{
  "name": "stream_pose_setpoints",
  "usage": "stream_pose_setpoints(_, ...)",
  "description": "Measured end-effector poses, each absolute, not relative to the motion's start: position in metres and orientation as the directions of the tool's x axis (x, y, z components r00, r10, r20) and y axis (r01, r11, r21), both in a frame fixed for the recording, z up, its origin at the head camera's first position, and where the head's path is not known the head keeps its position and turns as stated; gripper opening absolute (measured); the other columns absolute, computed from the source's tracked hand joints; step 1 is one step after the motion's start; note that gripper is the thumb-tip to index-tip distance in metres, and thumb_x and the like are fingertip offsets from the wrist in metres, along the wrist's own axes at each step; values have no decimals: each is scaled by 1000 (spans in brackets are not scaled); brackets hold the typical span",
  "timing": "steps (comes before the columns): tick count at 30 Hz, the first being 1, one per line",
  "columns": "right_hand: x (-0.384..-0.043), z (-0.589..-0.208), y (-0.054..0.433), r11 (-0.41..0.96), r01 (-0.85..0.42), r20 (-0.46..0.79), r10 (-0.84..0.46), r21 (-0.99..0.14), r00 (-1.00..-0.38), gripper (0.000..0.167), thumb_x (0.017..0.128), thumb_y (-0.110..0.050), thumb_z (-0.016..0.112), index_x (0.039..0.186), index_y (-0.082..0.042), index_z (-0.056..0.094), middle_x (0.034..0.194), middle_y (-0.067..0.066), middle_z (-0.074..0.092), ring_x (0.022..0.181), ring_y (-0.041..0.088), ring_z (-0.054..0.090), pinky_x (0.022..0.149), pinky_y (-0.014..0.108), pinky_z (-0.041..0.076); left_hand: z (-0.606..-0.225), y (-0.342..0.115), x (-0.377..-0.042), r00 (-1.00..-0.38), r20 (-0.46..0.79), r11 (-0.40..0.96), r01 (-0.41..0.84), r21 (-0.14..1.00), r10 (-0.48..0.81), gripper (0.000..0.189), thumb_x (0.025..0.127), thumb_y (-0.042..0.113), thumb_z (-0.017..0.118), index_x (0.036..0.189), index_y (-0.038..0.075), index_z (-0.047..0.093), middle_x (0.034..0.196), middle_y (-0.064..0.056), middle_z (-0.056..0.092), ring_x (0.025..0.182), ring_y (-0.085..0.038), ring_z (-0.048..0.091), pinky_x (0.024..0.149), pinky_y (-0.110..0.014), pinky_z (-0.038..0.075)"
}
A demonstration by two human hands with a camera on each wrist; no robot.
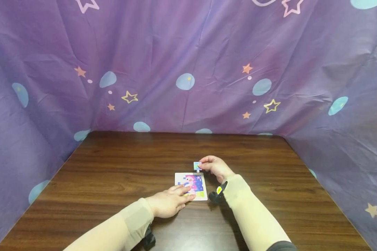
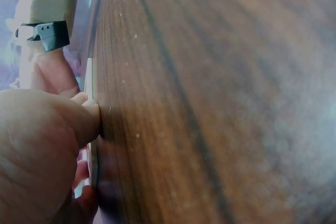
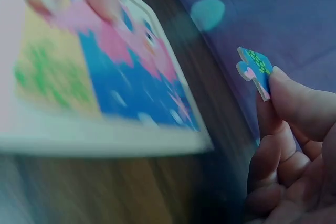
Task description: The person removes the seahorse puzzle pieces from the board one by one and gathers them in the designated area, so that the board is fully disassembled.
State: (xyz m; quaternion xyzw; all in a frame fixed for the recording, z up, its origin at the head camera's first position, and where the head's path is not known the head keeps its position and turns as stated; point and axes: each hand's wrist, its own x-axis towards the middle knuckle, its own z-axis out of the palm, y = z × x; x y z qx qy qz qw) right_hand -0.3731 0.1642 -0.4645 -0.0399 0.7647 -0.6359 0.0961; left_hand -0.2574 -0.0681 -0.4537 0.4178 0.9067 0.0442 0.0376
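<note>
A jigsaw board (image 1: 205, 197) with a white border and a pink, blue and yellow picture lies on the brown table. My left hand (image 1: 169, 201) rests on its lower left part, fingers stretched over the picture. In the left wrist view that hand (image 2: 42, 150) is beside the board's thin edge (image 2: 89, 74). Just beyond the board's far edge, my right hand (image 1: 218, 168) pinches a small puzzle piece (image 1: 197, 165) between thumb and fingertips. The right wrist view shows this piece (image 3: 260, 69) raised, blue with a green pattern, a pink patch and a rounded knob.
The wooden table (image 1: 122, 157) extends around the board on all sides. A purple curtain (image 1: 163, 69) with stars and pale blue spots hangs behind the table and along its sides. Black camera mounts (image 1: 215, 196) are strapped at both wrists.
</note>
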Motion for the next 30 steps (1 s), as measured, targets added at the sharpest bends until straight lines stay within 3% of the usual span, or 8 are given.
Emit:
stream_pose_setpoints(6,-381,-461,197,198,42,-76,-166,-979,-983,9,82,-3,71,90,-3,67,72,-8,66,72,11,56,70,27,41,-456,-68,-259,-650,-23,649,756,84,760,46,101,26,47,147,29,43,151,-4,38,138,-27,35,111,-41,33)
stream_pose_setpoints(18,-387,-464,235,432,37,-61,-41,-901,-997,19,82,-4,73,95,7,65,79,1,65,78,15,57,78,29,43,-455,-67,-255,-663,-27,663,745,77,748,45,100,26,47,146,29,44,151,-3,39,138,-27,35,110,-41,35)
stream_pose_setpoints(21,-387,-467,237,470,48,-57,-5,-881,-998,20,82,-4,72,96,7,65,81,4,66,81,20,59,82,35,44,-455,-66,-255,-660,-28,660,747,73,750,45,101,25,47,146,29,44,151,-3,39,138,-26,35,111,-40,33)
stream_pose_setpoints(25,-386,-468,239,579,81,-51,68,-811,-996,23,82,-16,74,98,-1,69,90,8,70,97,30,58,98,52,29,-456,-66,-256,-662,-32,662,746,69,749,46,101,26,46,146,29,43,151,-3,38,138,-26,34,111,-40,33)
stream_pose_setpoints(28,-385,-469,239,636,102,-47,103,-765,-994,26,82,-24,74,100,-6,71,103,10,71,109,35,55,99,61,17,-456,-67,-256,-660,-29,661,748,65,750,46,101,26,47,146,29,43,151,-3,38,138,-26,34,111,-40,33)
stream_pose_setpoints(30,-385,-470,239,639,114,-52,116,-761,-992,28,83,-26,74,103,-7,72,109,11,69,113,35,53,100,61,16,-456,-67,-256,-657,-26,658,751,61,753,46,100,26,47,146,29,43,151,-3,38,138,-26,34,111,-39,33)
